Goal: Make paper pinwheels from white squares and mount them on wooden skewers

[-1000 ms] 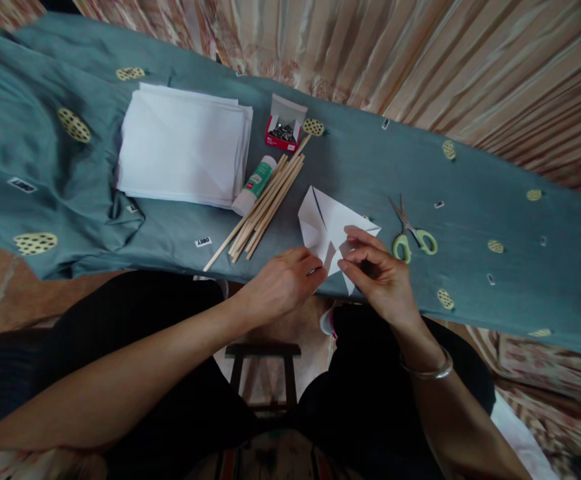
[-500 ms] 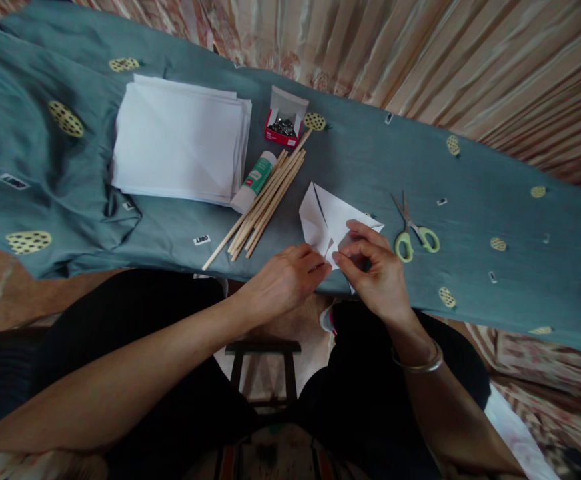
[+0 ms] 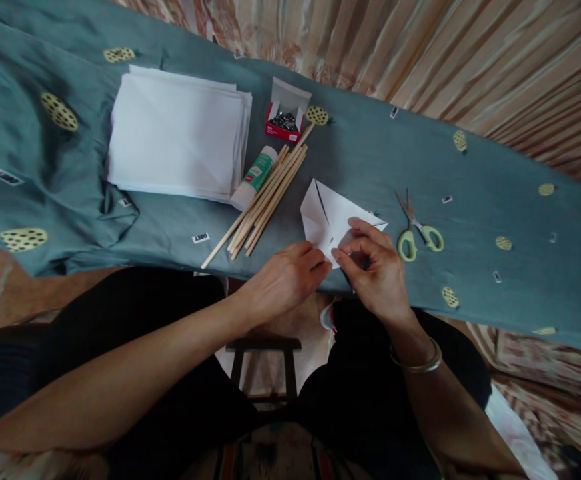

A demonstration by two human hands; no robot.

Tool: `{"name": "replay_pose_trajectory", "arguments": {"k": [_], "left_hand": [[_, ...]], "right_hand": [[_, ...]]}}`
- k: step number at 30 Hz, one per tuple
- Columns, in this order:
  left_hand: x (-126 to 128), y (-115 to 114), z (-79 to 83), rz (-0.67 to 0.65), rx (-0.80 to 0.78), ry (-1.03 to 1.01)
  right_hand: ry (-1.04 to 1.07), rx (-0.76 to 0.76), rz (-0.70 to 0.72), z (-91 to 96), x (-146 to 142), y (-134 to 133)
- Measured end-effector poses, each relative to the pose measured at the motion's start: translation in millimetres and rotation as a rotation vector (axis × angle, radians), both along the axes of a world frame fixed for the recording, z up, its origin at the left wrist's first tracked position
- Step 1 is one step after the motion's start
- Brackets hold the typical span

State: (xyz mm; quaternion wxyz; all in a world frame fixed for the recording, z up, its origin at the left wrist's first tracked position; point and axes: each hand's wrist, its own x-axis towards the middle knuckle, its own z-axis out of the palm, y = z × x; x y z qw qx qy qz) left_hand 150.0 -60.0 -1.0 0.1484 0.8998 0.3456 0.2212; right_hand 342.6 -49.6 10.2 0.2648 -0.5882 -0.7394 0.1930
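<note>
A white sheet of paper (image 3: 333, 203), cut with slits and partly folded, lies near the table's front edge. My left hand (image 3: 297, 270) is closed on its lower left part, the fingers curled together. From the right, my right hand (image 3: 373, 263) pinches the paper close to its middle between thumb and forefinger. The fingertips of both hands are almost side by side. Whatever lies under the fingers is hidden. Just right of my right hand rest scissors (image 3: 415, 230) with light green handles, blades slightly apart.
Several thin wooden sticks (image 3: 265, 207) lie left of the paper, beside a green and white glue stick (image 3: 257, 175). Behind them stands an open red box (image 3: 284, 127) of small metal pieces. A stack of white paper (image 3: 175, 137) sits farther left on the blue-green tablecloth (image 3: 370, 160).
The gap between the paper flaps near my fingertips looks narrower. Both hands keep their hold in nearly the same place, and the view has shifted slightly.
</note>
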Motion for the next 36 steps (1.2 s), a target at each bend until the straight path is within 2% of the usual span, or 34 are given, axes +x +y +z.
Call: {"name": "replay_pose_trajectory", "arguments": {"k": [15, 36], "left_hand": [[0.0, -0.4, -0.8, 0.014, -0.001, 0.023], [0.8, 0.6, 0.3, 0.014, -0.029, 0.046]], "right_hand": [[0.039, -0.021, -0.004, 1.5, -5.0, 1.0], [-0.006, 0.049, 0.027, -4.5, -4.2, 1.2]]}}
